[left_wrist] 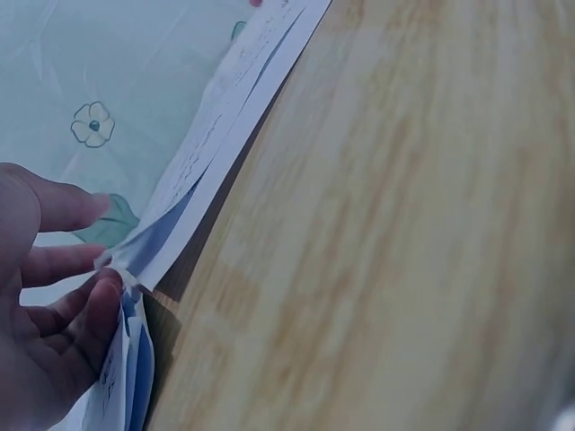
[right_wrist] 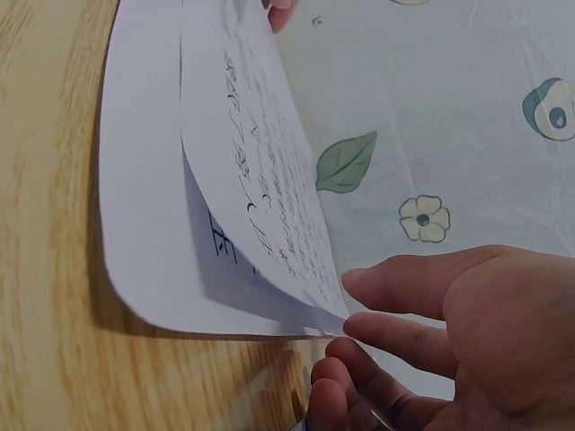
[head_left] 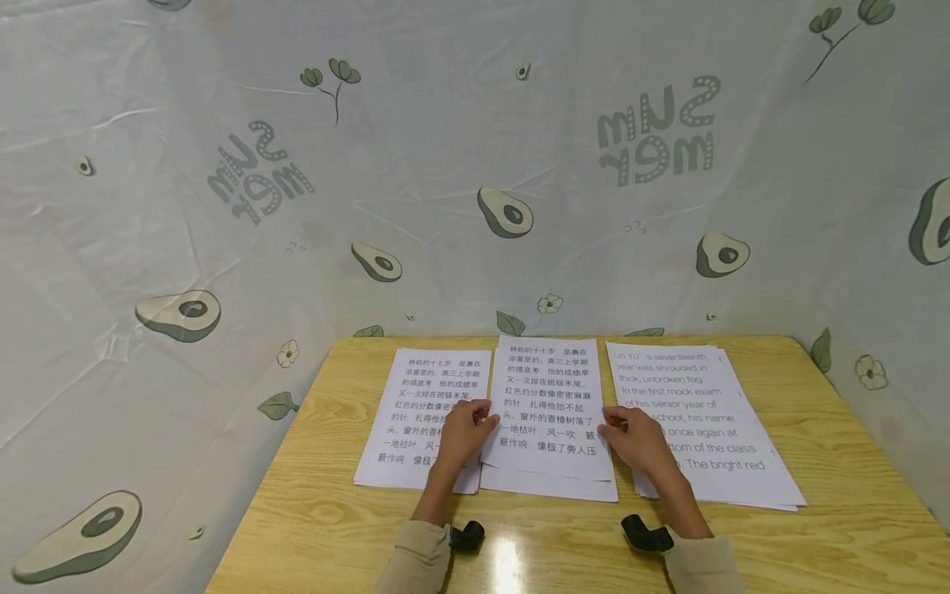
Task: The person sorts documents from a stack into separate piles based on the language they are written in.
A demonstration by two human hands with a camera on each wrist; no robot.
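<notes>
In the middle of the table, a sheet of paper [head_left: 549, 404] printed with Chinese text lies over another white sheet [head_left: 549, 491], whose lower edge shows below it. My left hand [head_left: 466, 433] pinches the top sheet's left edge, its other fingers over the left paper stack [head_left: 382, 462]. At the opposite edge, my right hand [head_left: 637, 441] pinches the same sheet between thumb and forefinger. The right wrist view shows the top sheet [right_wrist: 256, 206] bowing up from the lower sheet [right_wrist: 144, 224], with a printed character visible in the gap. Curled fingers [left_wrist: 90, 314] partly hide the left stack.
To the right lies a stack of sheets [head_left: 720, 450] with English text, partly under my right forearm. The wooden table [head_left: 312, 462] meets a pale curtain [head_left: 438, 165] with avocado prints along its back and sides. Black wrist mounts [head_left: 467, 536] sit at both cuffs.
</notes>
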